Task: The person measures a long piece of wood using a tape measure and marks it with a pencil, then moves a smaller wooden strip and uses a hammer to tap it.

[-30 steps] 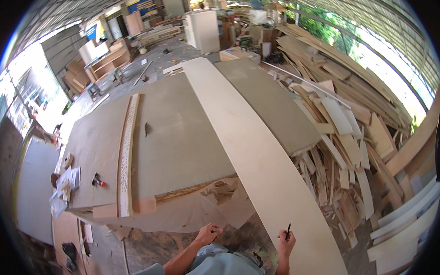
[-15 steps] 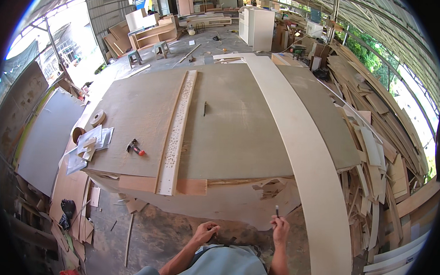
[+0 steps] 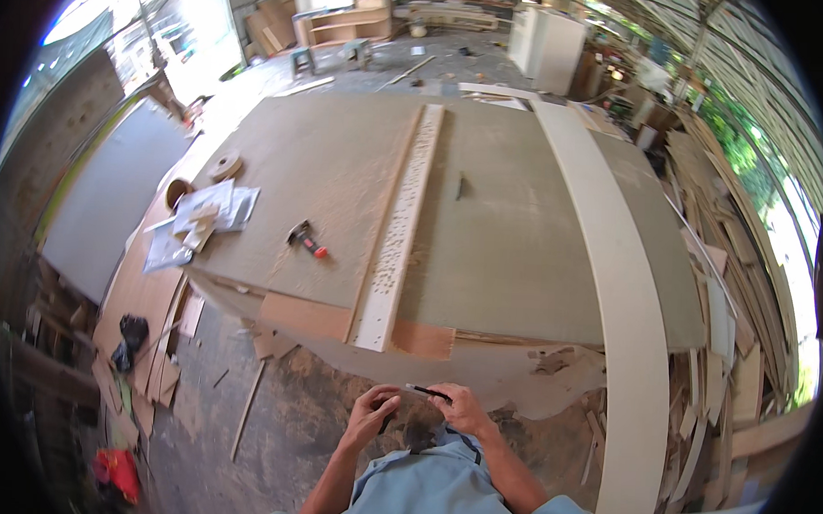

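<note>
My right hand grips a slim black pen, which lies roughly level with its pale end pointing left. Close to that end is my left hand, its fingers curled in with the thumb against them. Something dark shows below the left fingers, too small to name. Both hands are in front of my body, short of the near edge of a large board-topped workbench. Across the bench lies a narrow white strip speckled with dark marks. To its right stretches a long cream board, overhanging the near edge.
A hammer lies on the bench left of the strip, and a dark pencil-like stick to its right. Tape rolls and papers sit at the left edge. Stacked wood offcuts crowd the right side.
My right hand has moved left and tipped the pen from upright to level. My left hand has risen slightly to meet its end. The view has turned left and down.
</note>
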The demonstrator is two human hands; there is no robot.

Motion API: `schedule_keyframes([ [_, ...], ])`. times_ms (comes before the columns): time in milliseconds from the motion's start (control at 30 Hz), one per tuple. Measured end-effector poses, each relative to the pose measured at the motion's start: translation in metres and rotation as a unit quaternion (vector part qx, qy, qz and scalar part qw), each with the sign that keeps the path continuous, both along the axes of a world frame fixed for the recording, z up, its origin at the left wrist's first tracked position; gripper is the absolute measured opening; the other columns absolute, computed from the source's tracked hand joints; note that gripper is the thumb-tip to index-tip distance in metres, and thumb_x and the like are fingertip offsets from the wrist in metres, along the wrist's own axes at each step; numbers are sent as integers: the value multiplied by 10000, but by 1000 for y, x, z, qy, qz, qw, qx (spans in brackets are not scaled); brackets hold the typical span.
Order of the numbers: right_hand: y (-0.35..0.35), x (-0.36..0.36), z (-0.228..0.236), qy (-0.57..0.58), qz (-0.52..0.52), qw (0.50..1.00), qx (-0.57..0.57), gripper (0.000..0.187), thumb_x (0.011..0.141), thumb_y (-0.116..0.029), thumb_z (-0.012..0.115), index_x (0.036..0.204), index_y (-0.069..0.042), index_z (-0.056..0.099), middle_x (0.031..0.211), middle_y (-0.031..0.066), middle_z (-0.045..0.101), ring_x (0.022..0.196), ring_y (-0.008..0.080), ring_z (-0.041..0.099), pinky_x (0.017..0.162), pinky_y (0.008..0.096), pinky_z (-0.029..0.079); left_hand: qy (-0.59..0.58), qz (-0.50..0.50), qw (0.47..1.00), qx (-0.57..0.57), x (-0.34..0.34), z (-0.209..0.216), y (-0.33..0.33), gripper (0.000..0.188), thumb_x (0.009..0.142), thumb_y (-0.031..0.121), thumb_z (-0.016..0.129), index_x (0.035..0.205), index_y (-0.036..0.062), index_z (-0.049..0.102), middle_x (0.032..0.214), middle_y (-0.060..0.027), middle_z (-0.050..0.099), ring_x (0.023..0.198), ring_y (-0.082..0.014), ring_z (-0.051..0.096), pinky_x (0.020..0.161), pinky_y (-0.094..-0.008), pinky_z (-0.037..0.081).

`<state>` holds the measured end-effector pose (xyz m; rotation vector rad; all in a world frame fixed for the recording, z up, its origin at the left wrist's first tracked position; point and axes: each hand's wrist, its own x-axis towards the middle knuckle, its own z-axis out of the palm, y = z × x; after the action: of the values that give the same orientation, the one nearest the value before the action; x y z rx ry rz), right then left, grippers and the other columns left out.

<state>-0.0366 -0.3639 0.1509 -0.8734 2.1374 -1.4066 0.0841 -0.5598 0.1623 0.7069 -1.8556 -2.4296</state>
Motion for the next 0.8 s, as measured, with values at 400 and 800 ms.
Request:
schedule_keyframes([
  [400, -92, -53, 13, 54, 185, 981, -7, 250, 876, -107, 612, 1107, -32, 669, 1016, 176, 679, 948, 353, 630, 854, 414, 498, 49, 199, 979, 17, -39, -4, -25, 178, 919, 168, 687, 1008, 14, 672, 821, -34, 683, 772, -81, 623, 703, -221, 497],
  [800, -160, -104, 45, 188, 50, 981, 4, 339, 826, -154, 666, 1127, -1, 634, 1050, 156, 660, 1041, 330, 580, 953, 440, 425, 83, 334, 935, 85, -79, -6, -113, 126, 896, 122, 694, 946, 9, 669, 788, -66, 686, 707, -136, 650, 670, -247, 515],
])
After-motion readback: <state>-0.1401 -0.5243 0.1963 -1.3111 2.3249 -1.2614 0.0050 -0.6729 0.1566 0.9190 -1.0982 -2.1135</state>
